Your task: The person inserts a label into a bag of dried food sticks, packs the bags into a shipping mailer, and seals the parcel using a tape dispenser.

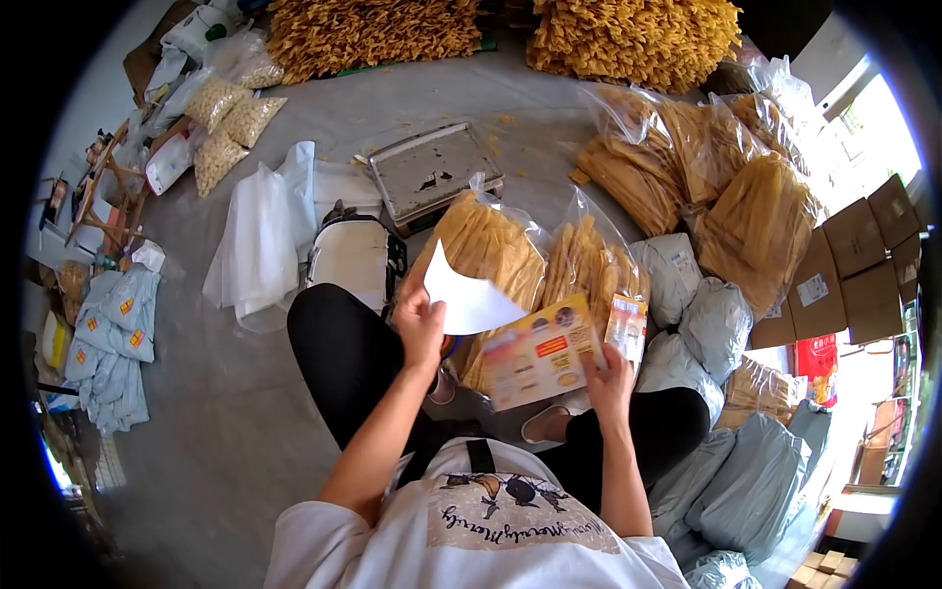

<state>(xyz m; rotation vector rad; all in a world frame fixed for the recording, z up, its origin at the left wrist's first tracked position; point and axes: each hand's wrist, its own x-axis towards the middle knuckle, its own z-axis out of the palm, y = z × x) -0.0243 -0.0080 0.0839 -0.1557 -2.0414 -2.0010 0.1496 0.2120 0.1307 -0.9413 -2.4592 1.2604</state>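
Evidently, the left hand (420, 326) is closed on the edge of a white sheet (476, 306), while the right hand (609, 381) grips the right edge of a printed card (538, 361). The two hands are apart, and the card sits between them, just in front of the bags and above the person's feet. Taking the card as the dial's centre, the sheet is between ten and eleven, overlapping the bag (496, 243) of yellow sticks at eleven. A second bag (581, 263) stands at one. Close to the right fingertips, between two and three, is a small label (626, 324); whether the hand touches it cannot be told. Farther out, a scale (432, 175) is at eleven and clear plastic (257, 231) at ten. More bagged sticks (751, 231) rest between two and three, beyond the grey parcels (714, 324). Unbagged heaps (638, 39) line the far edge around twelve.
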